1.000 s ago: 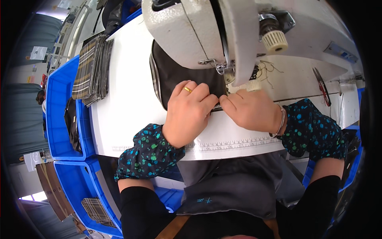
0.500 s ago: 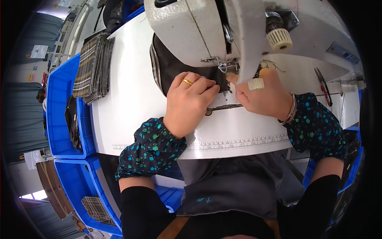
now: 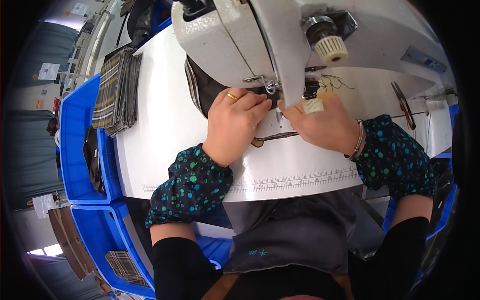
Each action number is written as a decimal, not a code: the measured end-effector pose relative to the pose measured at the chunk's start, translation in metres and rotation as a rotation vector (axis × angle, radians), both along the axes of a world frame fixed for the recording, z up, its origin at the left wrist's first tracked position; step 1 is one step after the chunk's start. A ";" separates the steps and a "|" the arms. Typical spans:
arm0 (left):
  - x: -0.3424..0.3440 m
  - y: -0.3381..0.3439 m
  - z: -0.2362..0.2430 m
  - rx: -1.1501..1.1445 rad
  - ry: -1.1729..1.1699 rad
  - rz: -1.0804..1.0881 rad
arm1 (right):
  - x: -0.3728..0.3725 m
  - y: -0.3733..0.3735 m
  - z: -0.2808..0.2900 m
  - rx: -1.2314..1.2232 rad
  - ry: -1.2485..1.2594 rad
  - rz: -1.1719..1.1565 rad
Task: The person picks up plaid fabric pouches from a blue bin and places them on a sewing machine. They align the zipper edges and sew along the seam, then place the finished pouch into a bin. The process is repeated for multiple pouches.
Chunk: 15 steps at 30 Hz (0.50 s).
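A dark brown fabric piece with a zipper along its left edge lies under the white sewing machine's head. My left hand, a ring on one finger, presses it down with bent fingers just left of the presser foot. At the piece's right edge my right hand pinches the fabric close to the needle area; the machine partly covers its fingers. A dark strip-like edge shows below, between my hands. The machine hides much of the piece.
Red-handled scissors and loose dark threads lie on the right of the white table. A stack of plaid fabric pieces sits at left, beside blue bins. A printed ruler follows the table's front edge.
The view has shifted slightly, so the machine head appears farther left. My fingertips stay close to the presser foot; my right hand sits slightly lower against the machine. Both hands keep their hold.
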State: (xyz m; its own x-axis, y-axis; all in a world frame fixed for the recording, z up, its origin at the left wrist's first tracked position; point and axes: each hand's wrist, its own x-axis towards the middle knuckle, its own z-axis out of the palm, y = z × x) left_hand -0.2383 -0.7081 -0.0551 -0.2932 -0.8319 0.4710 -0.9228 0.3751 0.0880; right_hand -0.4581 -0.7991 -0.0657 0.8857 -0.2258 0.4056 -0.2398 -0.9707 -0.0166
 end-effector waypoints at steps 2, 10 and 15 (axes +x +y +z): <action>0.001 -0.007 0.001 -0.008 0.018 0.035 | 0.001 0.000 0.000 0.033 -0.034 0.007; 0.007 -0.014 -0.005 0.004 -0.077 0.150 | 0.001 0.004 -0.002 0.048 -0.036 0.030; 0.000 -0.013 0.002 0.097 -0.038 0.240 | 0.000 0.004 0.005 0.082 0.004 0.014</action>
State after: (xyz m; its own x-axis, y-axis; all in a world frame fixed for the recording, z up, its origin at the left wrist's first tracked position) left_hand -0.2381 -0.7207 -0.0534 -0.0983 -0.9206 0.3780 -0.9876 0.1369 0.0767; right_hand -0.4583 -0.7948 -0.0610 0.8908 -0.2451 0.3826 -0.2260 -0.9695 -0.0950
